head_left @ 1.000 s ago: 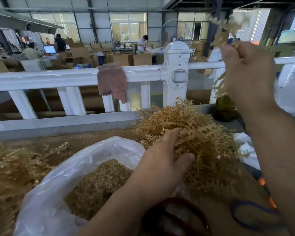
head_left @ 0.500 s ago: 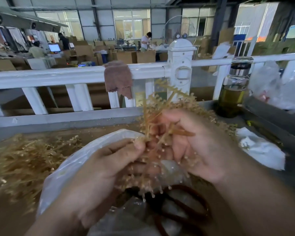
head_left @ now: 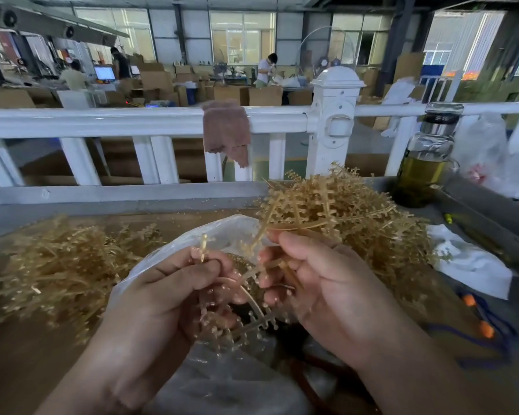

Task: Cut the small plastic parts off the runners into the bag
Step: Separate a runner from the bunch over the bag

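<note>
- Tan plastic, the runner [head_left: 252, 301] was held between both hands directly above the open mouth of the bag [head_left: 174, 253]. I judged this was so that whatever came off would drop in rather than scatter over the worktop [head_left: 27, 369].
- The left hand [head_left: 162, 298] gripped one end. Its fingers [head_left: 189, 283] were curled and clamped on a stub that stuck up between thumb and forefinger, likely to brace that end.
- The right hand [head_left: 327, 289] took the other end. Its fingers [head_left: 294, 250] were clamped round several stems, with branches poking up past the knuckles. Two grips set apart like this looked meant for bending or twisting the runner.
- The parts [head_left: 274, 320] were small nubs at the branch tips, hanging below the hands over the bag. A brown heap of loose ones showed inside it, between the hands.
- No cutter showed in either hand. The dark loops [head_left: 385, 377] under the right wrist could have been scissor handles, but I could not tell.
- The right pile [head_left: 357, 223] lay just behind the right hand, near enough for the next grab.
- The left pile [head_left: 57, 265] sat beside the bag and was probably the stripped runners, though blur left that unsure.
- The bottle [head_left: 423, 166] stood at the far corner by the rail [head_left: 132, 118], well apart from the work.
</note>
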